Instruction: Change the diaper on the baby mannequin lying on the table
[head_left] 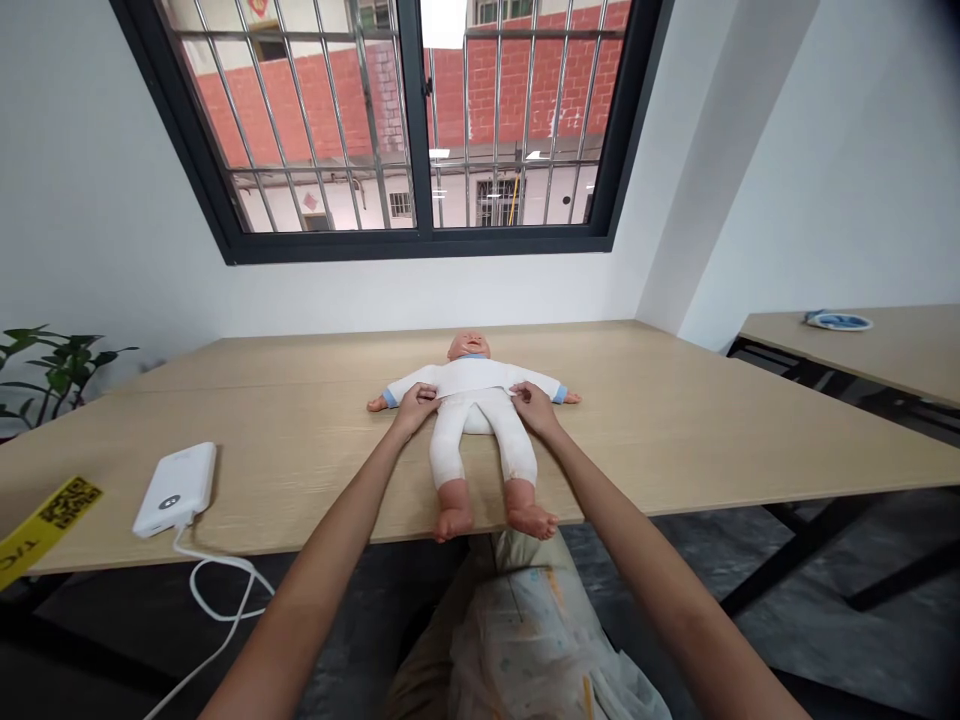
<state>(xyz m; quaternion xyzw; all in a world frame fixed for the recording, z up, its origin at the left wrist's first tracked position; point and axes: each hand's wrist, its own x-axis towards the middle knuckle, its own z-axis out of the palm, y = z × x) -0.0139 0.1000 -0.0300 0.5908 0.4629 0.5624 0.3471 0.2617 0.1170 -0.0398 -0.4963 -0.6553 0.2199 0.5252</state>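
Lying flat on its back at mid-table: a baby doll (480,410), head toward 12 o'clock, arms spread to 9 and 3, bare feet hanging over the near edge at 6. Already clothed in a white top with blue cuffs and white trousers; nothing on the feet. Judged from that, dressing largely done, with attention now at the waist, at the join of top and trousers.

Placed at 9 o'clock of that waist, the left hand (415,405); at 3 o'clock, the right hand (532,403). Both set on the hem of the top. Grip closed on each side: fingers curled down and drawn together on the white cloth, seemingly pinching it. Amount of cloth inside too small to tell. Nothing else held.

Underneath, a pale wooden table (675,430). At 6 o'clock, below its edge, a crumpled white printed cloth (540,630), perhaps a nappy, on the person's lap. At 8 o'clock, a white power bank (176,488) with its cable (217,590) drooping off the edge, and farther out a yellow tag (45,520). At 9 o'clock a plant (52,365), at 12 a barred window (412,120), at 2 a second table (900,360) carrying a blue-and-white round thing (838,321).
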